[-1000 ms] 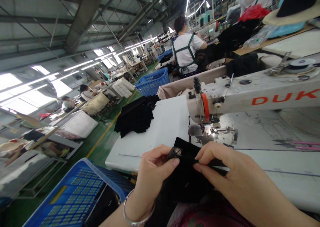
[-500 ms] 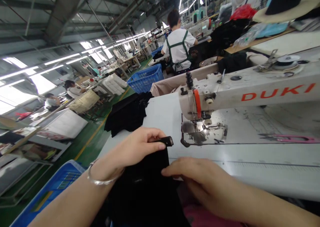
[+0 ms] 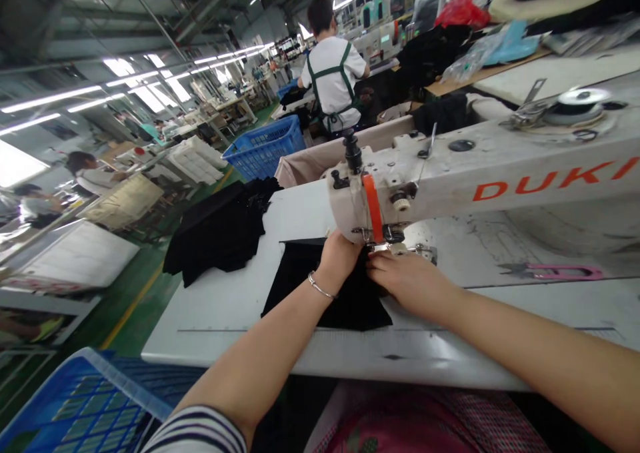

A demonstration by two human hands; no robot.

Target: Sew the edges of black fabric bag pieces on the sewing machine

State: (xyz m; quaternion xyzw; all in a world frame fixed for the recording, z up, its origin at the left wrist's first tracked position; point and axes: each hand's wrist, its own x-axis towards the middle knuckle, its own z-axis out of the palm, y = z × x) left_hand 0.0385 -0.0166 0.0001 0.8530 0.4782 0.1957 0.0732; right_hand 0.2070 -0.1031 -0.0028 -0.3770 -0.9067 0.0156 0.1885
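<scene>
Black cloth (image 3: 355, 306): on table (image 3: 220, 313), by machine head (image 3: 347, 203) | left hand (image 3: 341, 256), right hand (image 3: 407, 276): at cloth, fingertips hidden — cannot tell if pinching | risk: uneven pull could skew cloth; slipping — nipped fingers

We have our left grip (image 3: 341, 258) and right grip (image 3: 413, 281) on black cloth (image 3: 300, 276) at the sewing machine (image 3: 445, 186), pink snips (image 3: 563, 272) lying right.
</scene>
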